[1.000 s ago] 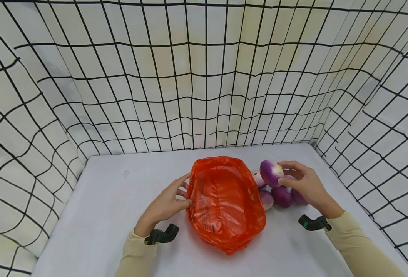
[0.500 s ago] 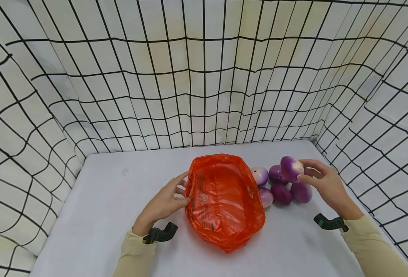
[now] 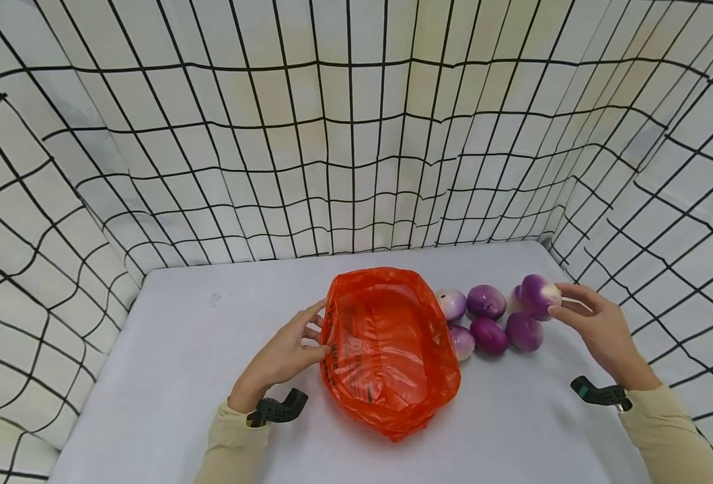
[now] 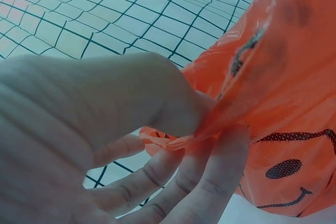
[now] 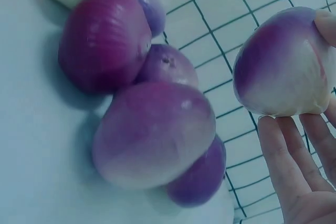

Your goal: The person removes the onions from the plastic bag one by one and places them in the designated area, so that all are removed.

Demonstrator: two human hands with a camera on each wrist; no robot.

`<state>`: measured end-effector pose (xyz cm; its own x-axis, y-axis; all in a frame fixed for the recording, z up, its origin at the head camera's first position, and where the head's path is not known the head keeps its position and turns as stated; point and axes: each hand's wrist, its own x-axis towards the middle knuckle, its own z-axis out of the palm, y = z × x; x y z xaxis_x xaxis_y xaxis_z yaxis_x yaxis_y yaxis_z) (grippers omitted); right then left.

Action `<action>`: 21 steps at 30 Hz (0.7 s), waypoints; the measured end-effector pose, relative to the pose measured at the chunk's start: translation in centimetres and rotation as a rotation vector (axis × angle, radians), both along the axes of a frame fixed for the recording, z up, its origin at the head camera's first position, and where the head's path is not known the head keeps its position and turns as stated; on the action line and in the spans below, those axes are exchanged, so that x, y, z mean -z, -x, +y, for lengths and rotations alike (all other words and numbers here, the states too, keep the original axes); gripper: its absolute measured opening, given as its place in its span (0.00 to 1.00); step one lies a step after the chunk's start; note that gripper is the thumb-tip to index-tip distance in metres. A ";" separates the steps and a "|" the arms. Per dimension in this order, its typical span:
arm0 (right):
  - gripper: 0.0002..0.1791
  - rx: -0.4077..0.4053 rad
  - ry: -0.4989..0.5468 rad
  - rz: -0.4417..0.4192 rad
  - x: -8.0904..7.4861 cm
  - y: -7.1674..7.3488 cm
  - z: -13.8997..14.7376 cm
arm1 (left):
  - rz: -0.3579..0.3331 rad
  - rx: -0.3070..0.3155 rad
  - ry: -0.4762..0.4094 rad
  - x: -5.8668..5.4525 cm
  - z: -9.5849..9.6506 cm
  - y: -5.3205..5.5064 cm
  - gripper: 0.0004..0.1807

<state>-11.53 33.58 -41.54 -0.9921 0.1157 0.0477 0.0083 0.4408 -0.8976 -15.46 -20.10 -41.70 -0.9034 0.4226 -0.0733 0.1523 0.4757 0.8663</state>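
My left hand [image 3: 286,353] pinches the left rim of a red plastic bag [image 3: 393,349], which stands with its mouth spread open. In the left wrist view, thumb and fingers close on the bag's thin film [image 4: 294,108], printed with a smiling face. A purple-and-white onion [image 3: 537,296] is held up in my right hand [image 3: 601,329], gripped between thumb and fingertips. Its pale end shows in the right wrist view, where the raised onion [image 5: 281,64] is apart from the others. Below and left of it, several purple onions [image 3: 488,336] lie grouped against the bag's right side.
A white table [image 3: 199,349] carries everything. Black netting [image 3: 356,161] over pale sheeting walls in the back and both sides. Dark wrist cameras [image 3: 598,392] are strapped by both beige sleeves [image 3: 665,430].
My right hand has moved right with the onion, from beside the bag to the right end of the onion group, uncovering more of the others. The left hand stays at the bag's rim.
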 end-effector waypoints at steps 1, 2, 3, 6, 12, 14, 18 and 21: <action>0.29 0.013 -0.024 -0.008 0.1 -0.1 0.3 | 0.001 0.001 0.002 0.0 0.0 0.0 0.45; 0.29 0.021 -0.052 -0.011 0.2 -0.2 0.5 | 0.001 0.001 0.002 0.0 0.0 0.0 0.45; 0.29 0.027 -0.051 -0.014 0.3 -0.3 0.8 | 0.000 0.001 0.000 0.1 0.0 0.0 0.45; 0.29 0.051 -0.067 -0.020 0.5 -0.5 1.4 | -0.001 0.001 -0.004 0.1 0.0 0.1 0.45; 0.32 0.119 -0.175 -0.078 1.1 -0.9 2.5 | -0.005 0.001 -0.003 0.2 0.0 0.2 0.45; 0.34 0.141 -0.214 -0.104 1.3 -1.0 2.8 | -0.006 0.001 0.000 0.2 0.0 0.3 0.45; 0.38 0.151 -0.288 -0.099 1.9 -1.3 3.2 | -0.009 -0.005 0.010 0.2 0.0 0.3 0.45; 0.39 0.147 -0.329 -0.075 2.4 -1.5 3.4 | -0.008 -0.006 0.013 0.2 -0.1 0.2 0.45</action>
